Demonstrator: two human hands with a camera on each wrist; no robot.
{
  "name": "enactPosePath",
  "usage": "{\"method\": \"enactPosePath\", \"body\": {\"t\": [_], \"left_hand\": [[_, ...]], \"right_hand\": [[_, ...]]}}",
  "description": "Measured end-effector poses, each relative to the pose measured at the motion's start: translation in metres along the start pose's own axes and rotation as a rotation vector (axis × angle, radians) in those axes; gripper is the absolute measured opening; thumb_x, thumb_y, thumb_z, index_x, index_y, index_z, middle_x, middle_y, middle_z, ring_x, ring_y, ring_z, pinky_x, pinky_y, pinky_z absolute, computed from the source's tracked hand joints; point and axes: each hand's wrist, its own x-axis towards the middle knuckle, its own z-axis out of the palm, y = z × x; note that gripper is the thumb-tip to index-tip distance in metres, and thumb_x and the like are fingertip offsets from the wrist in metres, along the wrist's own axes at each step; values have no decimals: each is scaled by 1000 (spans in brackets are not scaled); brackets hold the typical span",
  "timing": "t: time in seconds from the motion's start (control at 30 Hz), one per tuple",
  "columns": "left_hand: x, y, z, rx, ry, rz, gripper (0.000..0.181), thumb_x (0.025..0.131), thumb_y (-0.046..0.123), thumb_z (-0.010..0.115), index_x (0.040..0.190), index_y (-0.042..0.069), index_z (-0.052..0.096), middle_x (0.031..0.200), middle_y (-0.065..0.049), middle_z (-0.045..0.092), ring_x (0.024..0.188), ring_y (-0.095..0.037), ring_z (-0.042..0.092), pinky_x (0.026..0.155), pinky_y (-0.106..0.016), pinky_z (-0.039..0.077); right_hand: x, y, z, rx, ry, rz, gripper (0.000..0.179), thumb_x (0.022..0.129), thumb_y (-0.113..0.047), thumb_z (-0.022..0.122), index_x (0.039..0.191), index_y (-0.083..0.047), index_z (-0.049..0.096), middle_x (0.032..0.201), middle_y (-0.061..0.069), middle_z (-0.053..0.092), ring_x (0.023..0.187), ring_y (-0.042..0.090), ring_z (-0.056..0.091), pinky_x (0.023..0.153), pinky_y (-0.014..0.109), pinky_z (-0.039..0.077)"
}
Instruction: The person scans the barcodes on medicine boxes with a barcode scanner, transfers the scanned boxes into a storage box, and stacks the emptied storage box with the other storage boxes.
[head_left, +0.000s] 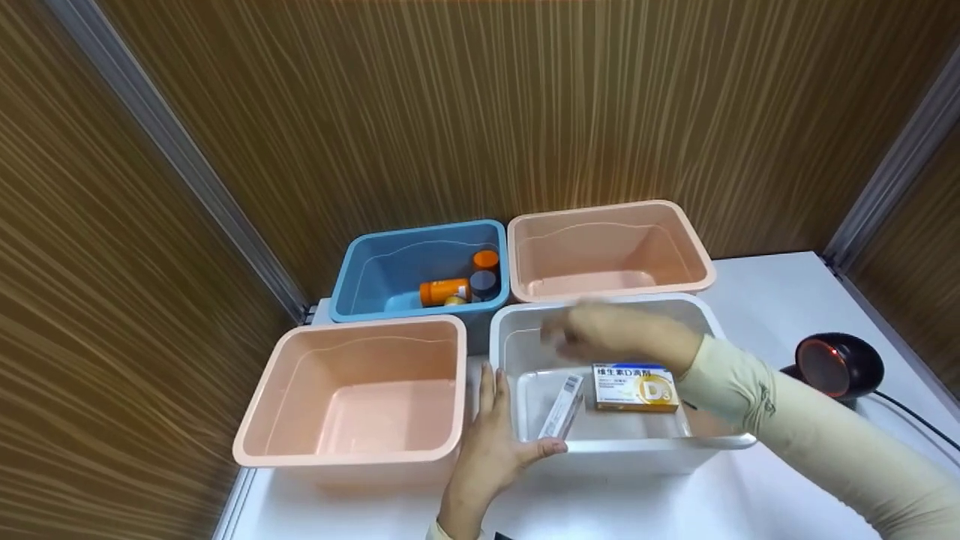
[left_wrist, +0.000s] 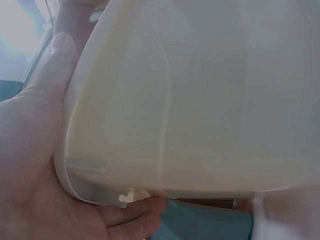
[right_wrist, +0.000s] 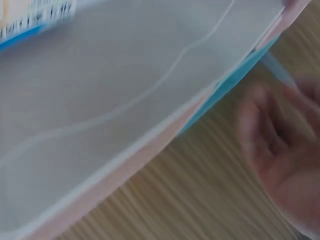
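Note:
My left hand (head_left: 491, 454) rests on the near left corner of a white bin (head_left: 622, 445). Its thumb lies along the front rim and its straight fingers run up the outer left side. In the left wrist view, the left hand (left_wrist: 35, 145) braces that corner from outside. Blurred, my right hand (head_left: 600, 328) is over the back part of the white bin. The right wrist view shows the right hand (right_wrist: 287, 155) with loosely bent fingers and nothing visible in them. Inside the bin lie a vitamin D3 box (head_left: 636, 388) and a slim white box (head_left: 562, 406).
A blue bin (head_left: 346, 289) at the back left holds several bottles, one an orange bottle (head_left: 444, 292). Pink bins stand at the front left (head_left: 349, 459) and back right (head_left: 701, 262). A black round device (head_left: 840, 365) with a cable sits at the right, near the panelled wall.

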Motion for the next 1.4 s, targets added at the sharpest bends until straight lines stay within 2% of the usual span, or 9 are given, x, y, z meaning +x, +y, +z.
{"method": "enactPosePath", "body": {"t": [0.1,0.27,0.37,0.43,0.53,0.7,0.83,1.1,1.4], "left_hand": [[1,1,0,2,2,7,136,62,78,75,160,0,20,168,-16,-1,145,-44,26,108,-54,39],[1,5,2,-8,3,29,136,63,77,75,160,0,19,168,-16,-1,143,-45,30,106,-54,41],[1,8,3,-24,-11,29,135,64,76,75,160,1,19,169,-14,-2,140,-45,35,104,-54,43],[2,9,4,-25,-22,26,134,65,77,74,160,1,18,169,-13,-3,139,-45,37,104,-54,44],[2,11,4,-13,-33,23,134,65,78,73,161,2,18,169,-13,-4,140,-45,37,104,-53,44],[1,11,3,-4,-44,9,132,67,77,74,161,3,18,169,-12,-4,142,-44,33,108,-54,40],[1,8,1,-10,-47,0,132,67,77,74,161,4,18,169,-11,-5,143,-44,32,110,-55,37],[0,0,-3,-13,-44,-12,133,67,79,71,161,4,17,169,-12,-5,146,-46,25,111,-57,33],[1,0,-2,35,-28,6,132,68,80,71,161,2,18,168,-16,-1,147,-47,21,112,-61,29]], "right_hand": [[-2,-7,18,77,-289,68,41,89,-3,71,130,-8,67,121,12,68,82,18,67,73,32,57],[-2,-14,45,241,-675,372,70,90,2,64,153,-21,45,118,18,63,64,20,64,56,34,55],[-3,-13,60,307,-786,480,73,91,2,62,156,-23,41,126,16,59,73,28,67,66,45,59],[-4,-11,66,312,-816,498,69,91,-1,64,153,-23,45,142,13,51,93,32,67,76,54,58],[-5,-7,71,292,-824,491,54,91,-7,66,142,-22,58,138,6,57,111,32,61,83,61,54],[-7,-5,65,210,-703,373,21,90,-8,67,110,-14,71,98,-2,63,87,18,59,76,43,56],[-13,-6,50,125,-485,261,18,85,2,70,100,-8,70,93,1,65,77,14,56,68,30,53],[-39,-12,8,86,-73,91,55,79,14,61,131,-5,65,116,17,68,97,30,67,85,46,56],[-95,-34,-30,14,242,180,53,91,4,64,143,-4,56,124,15,65,99,23,63,80,43,54]]}}
